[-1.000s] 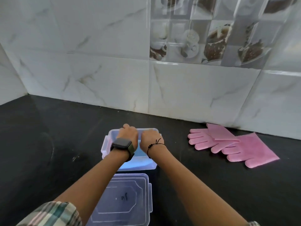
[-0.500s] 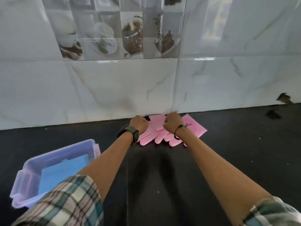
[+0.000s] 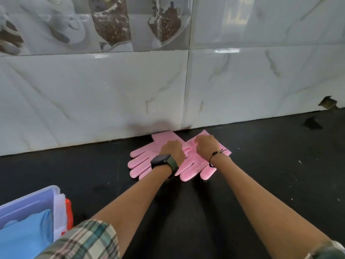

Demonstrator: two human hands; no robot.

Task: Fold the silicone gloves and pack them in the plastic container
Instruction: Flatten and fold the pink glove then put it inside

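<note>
Fingers of both hands are curled downward onto the pink silicone gloves; whether they pinch the material or only press on it cannot be told, since the backs of the hands hide the fingertips. Left hand [image 3: 172,149] rests on the left glove [image 3: 143,161], near its cuff. Right hand [image 3: 206,144] rests on the right glove [image 3: 194,165], whose ribbed surface faces up. Both gloves lie flat on the black counter [image 3: 261,165], cuffs toward the tiled wall [image 3: 112,100] just beyond the fingers, glove fingers pointing back toward the person. The two gloves overlap between the hands.

Left wrist carries a dark watch [image 3: 161,161]; right wrist carries a thin black cord bracelet [image 3: 214,155]. Both forearms are bare, with plaid sleeves [image 3: 84,242] at the near edge of view.

Plastic container [image 3: 28,204] sits well apart from the hands, to their near left, partly cut off by the frame edge. It is translucent, without a lid on it, and holds a blue folded item [image 3: 28,232]. An orange-and-white object [image 3: 68,212] stands just beside the container's right wall; its identity cannot be told.
</note>
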